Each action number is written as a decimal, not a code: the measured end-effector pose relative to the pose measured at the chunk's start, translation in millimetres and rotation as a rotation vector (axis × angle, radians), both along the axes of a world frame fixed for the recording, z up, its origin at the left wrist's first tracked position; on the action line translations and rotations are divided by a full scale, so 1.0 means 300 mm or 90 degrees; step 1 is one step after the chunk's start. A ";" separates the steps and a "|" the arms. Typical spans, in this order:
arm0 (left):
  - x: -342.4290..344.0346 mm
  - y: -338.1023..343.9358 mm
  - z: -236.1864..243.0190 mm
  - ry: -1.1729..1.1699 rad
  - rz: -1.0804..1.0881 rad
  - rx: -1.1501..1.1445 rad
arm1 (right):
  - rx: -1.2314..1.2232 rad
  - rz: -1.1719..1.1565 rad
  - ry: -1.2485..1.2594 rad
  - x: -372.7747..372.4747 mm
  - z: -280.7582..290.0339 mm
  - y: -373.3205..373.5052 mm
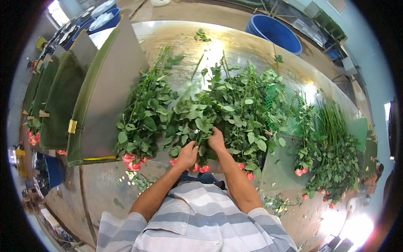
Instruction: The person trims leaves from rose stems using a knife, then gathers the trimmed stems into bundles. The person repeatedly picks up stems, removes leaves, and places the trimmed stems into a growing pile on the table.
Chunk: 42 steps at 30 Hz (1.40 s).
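Long-stemmed roses with dense leaves lie in piles across a metal table [161, 26], their pink-red heads toward me. My left hand [187, 156] is closed low on the middle roses [193, 115], just above their blooms. Beside it, slightly farther from me, my right hand [216, 140] has its fingers curled into the same foliage. Leaves hide the fingertips and the stems they grip. Some leaves above my hands look smeared by motion. A separate pile of roses [147, 105] lies to the left, and a larger pile [247, 109] adjoins my right hand.
Upright panels edged with green cloth [94, 92] stand at the left. More roses [336, 143] lie at the right beside green netting [289, 107]. Beyond the table stands a blue tub [275, 33]. Fallen leaves and petals [130, 178] litter the floor near me.
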<state>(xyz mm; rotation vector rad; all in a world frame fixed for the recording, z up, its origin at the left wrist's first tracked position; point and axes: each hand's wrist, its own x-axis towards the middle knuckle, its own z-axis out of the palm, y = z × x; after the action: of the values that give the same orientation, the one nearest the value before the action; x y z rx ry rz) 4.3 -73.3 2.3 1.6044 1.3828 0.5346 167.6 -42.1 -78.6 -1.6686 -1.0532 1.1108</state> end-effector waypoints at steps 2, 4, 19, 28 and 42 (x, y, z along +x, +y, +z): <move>-0.023 -0.001 0.099 0.003 0.016 0.030 | 0.010 0.023 -0.019 0.015 -0.018 -0.007; -0.086 0.000 0.214 -0.027 0.033 0.014 | -0.049 0.052 -0.040 0.008 0.045 -0.015; -0.808 -0.129 1.100 0.164 0.440 0.419 | -0.024 0.057 0.017 0.038 0.043 -0.022; -1.201 0.212 0.574 0.443 0.286 0.378 | -0.085 -0.098 0.187 -0.015 0.056 -0.015; -0.393 -0.168 0.639 -0.029 -0.015 0.175 | 0.063 0.014 0.184 -0.040 0.275 -0.040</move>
<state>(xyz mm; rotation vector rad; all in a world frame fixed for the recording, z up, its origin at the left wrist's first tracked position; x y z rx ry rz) -113.5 -123.8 194.0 1.8117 1.2979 0.7689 155.5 -54.2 4.0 -1.3735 -0.9255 1.2496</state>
